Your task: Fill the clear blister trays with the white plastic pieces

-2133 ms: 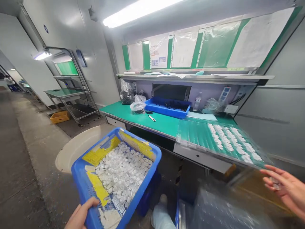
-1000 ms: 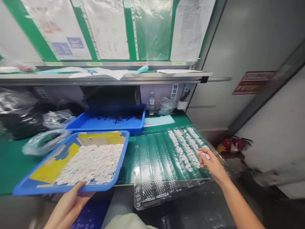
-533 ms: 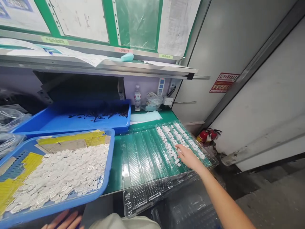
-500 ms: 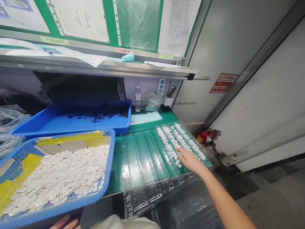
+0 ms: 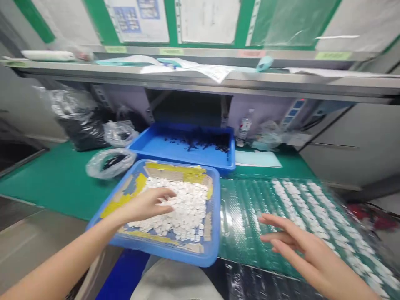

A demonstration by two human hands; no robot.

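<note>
A light-blue basket [image 5: 215, 225] lined with yellow and tan tape holds a heap of small white square pieces [image 5: 184, 204]. My left hand [image 5: 151, 204] is over the left part of the heap, thumb and fingers apart; no piece shows in its grip. To the right lies a clear plastic tray [image 5: 233, 208] with long grooves; several rows at its right side are filled with white pieces [image 5: 308, 202]. Above the tray's middle hovers my right hand [image 5: 293, 246], fingers spread and nothing visible in them.
Behind the basket stands a blue bin [image 5: 184, 154] with black parts. Plastic bags [image 5: 111, 162] lie left of it on the green table [image 5: 53, 183]. A water bottle [image 5: 244, 127] and a pale sheet [image 5: 258, 159] are at the back. A metal shelf [image 5: 187, 81] crosses above.
The view has swung left. My left hand has come up from the lower edge to over the basket. My right hand has left the white rows and now hovers above the tray with fingers spread.
</note>
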